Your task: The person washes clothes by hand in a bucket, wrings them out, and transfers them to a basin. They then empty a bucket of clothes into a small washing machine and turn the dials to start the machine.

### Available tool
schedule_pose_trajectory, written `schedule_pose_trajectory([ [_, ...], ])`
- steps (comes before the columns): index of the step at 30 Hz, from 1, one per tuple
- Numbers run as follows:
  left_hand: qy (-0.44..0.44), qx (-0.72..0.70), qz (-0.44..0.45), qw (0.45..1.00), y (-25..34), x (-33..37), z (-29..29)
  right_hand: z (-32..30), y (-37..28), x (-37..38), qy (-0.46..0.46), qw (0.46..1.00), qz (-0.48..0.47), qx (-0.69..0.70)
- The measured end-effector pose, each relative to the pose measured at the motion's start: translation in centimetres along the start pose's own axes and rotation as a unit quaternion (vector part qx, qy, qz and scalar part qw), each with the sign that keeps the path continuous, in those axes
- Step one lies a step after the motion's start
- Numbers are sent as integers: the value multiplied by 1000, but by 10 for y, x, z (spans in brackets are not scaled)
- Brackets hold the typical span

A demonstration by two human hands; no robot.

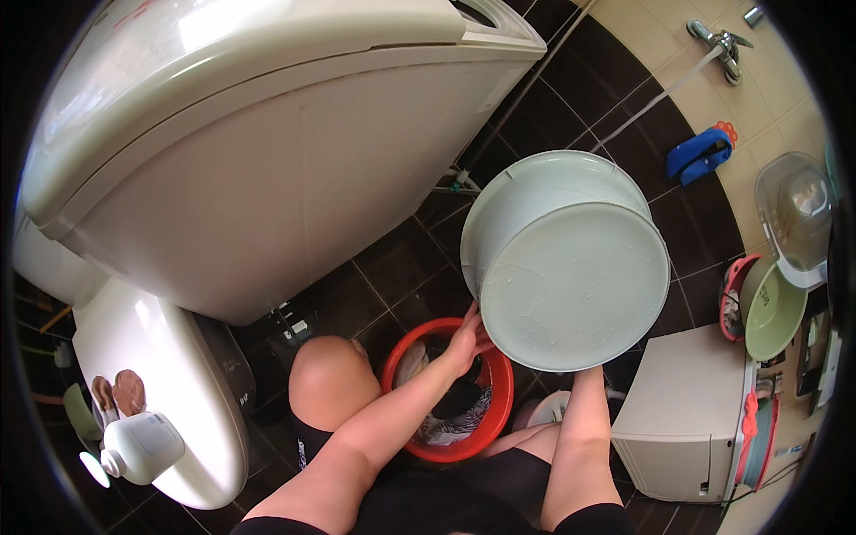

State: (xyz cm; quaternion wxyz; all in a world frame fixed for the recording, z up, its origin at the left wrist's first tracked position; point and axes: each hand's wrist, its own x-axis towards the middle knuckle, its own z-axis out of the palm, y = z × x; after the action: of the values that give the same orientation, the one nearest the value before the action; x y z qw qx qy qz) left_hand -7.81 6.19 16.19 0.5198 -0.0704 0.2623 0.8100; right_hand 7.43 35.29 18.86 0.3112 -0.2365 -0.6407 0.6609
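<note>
From my remote screen I had the pale grey-green plastic basin (575, 285) up in the air, beyond and to the right of the red bucket (505, 392), tipped with its wet underside toward me. The left hand (465, 343), just past the bucket's far rim, was closed against the basin's near left edge. The right forearm (587, 428) rose to the right of the bucket, its hand lost behind the basin; I could not tell whether those fingers gripped. I judged the basin light when drained, heavier with water in, stiff-walled, slick where wet, not very fragile. Best hold, I reckoned: opposite sides of the lipped rim. Its inside faced away, so I could not check for water there. From the tap (724, 53), well beyond the bucket, a water stream (655, 101) dropped out of sight. Cloth (473, 415) inside the bucket was partly covered by the left forearm (383, 419), too jumbled to sort.
</note>
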Motion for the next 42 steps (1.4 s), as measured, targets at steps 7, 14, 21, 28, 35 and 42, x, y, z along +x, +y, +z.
schedule_pose_trajectory([
  [7, 137, 131, 332, 924, 57, 27, -12, 5, 23, -18, 26, 999, 20, 14],
  [14, 44, 258, 381, 887, 146, 33, 21, 8, 51, -36, 50, 997, 45, 38],
  [21, 93, 317, 406, 852, 143, 60, 8, 13, 73, -42, 63, 995, 61, 55],
  [28, 235, 484, 533, 652, 130, 67, 6, 12, 86, -46, 74, 993, 67, 61],
  [35, 191, 294, 448, 822, 132, 83, 0, 18, 94, -46, 73, 993, 72, 67],
  [42, 193, 5, 381, 904, 144, 80, -27, 17, 96, -48, 73, 992, 69, 71],
])
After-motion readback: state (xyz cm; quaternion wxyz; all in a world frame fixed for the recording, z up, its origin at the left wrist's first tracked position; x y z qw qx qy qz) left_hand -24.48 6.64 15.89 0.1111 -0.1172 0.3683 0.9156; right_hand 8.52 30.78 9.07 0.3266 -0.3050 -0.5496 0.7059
